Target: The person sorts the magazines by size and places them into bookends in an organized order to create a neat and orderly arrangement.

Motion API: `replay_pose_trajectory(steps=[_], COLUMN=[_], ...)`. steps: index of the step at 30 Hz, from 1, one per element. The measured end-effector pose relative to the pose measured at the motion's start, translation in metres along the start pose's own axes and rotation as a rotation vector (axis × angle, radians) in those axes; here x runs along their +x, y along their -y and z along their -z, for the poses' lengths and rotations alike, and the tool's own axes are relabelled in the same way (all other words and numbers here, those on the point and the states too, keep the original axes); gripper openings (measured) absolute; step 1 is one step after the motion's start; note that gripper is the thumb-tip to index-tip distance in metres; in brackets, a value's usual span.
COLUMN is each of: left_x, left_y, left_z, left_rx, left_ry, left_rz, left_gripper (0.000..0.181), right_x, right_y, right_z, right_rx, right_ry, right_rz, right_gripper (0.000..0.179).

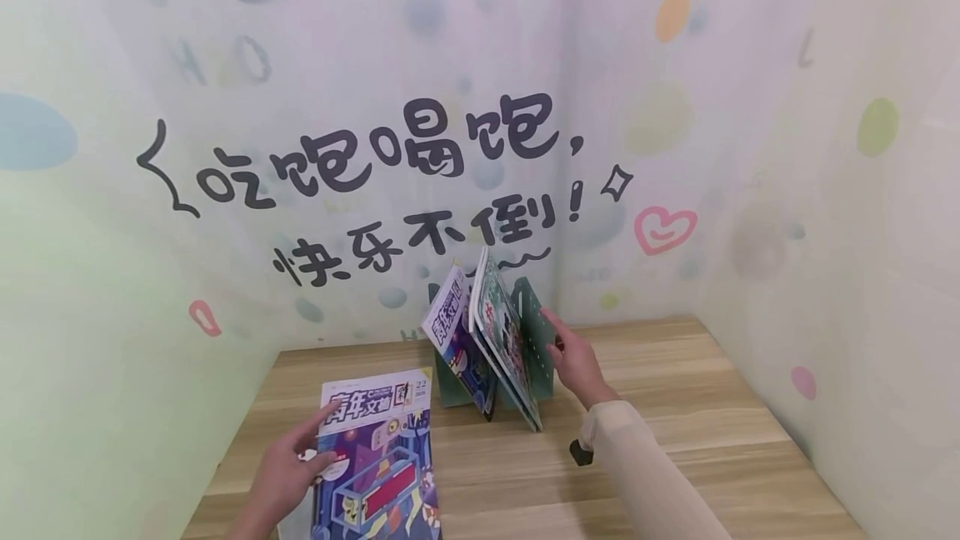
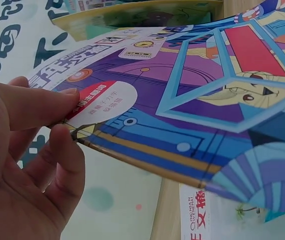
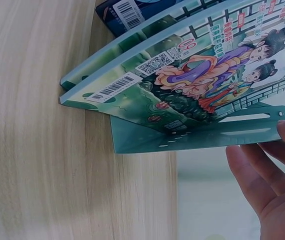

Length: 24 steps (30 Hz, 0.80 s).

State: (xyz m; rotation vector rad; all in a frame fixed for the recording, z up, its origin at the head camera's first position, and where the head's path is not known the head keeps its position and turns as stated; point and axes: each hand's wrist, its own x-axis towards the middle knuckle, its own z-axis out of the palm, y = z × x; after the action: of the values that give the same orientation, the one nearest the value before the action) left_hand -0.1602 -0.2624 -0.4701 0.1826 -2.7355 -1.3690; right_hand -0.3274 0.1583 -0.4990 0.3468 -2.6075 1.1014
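Observation:
My left hand (image 1: 281, 469) pinches the left edge of a purple-blue magazine (image 1: 382, 473) between thumb and fingers. In the left wrist view this magazine (image 2: 147, 100) is raised at that edge, over another magazine with a pale cover (image 2: 197, 215). My right hand (image 1: 581, 361) grips the right side of a green bookend (image 1: 535, 340), thumb at its edge and fingers along its outer face. Inside the bookend, green-covered magazines (image 3: 182, 85) lean to the left. Another purple magazine (image 1: 465, 357) leans the same way beside them.
The wooden table (image 1: 660, 457) meets a white wall (image 1: 450, 48) with black lettering and coloured dots behind the bookend. A side wall (image 1: 847, 232) rises on the right, another (image 1: 97, 315) on the left. A small black object (image 1: 580, 452) sits beside my right sleeve.

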Motion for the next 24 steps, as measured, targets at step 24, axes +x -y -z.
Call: replay_pose_trajectory(steps=[24], left_x=[0.002], left_y=[-0.014], left_z=[-0.006], left_rx=[-0.107], left_ry=[0.008], left_rz=[-0.036], left_gripper=[0.06], right_x=[0.0], right_y=[0.002], right_z=[0.002], right_rx=[0.023], right_ry=[0.005], right_rz=[-0.025], right_gripper=[0.066])
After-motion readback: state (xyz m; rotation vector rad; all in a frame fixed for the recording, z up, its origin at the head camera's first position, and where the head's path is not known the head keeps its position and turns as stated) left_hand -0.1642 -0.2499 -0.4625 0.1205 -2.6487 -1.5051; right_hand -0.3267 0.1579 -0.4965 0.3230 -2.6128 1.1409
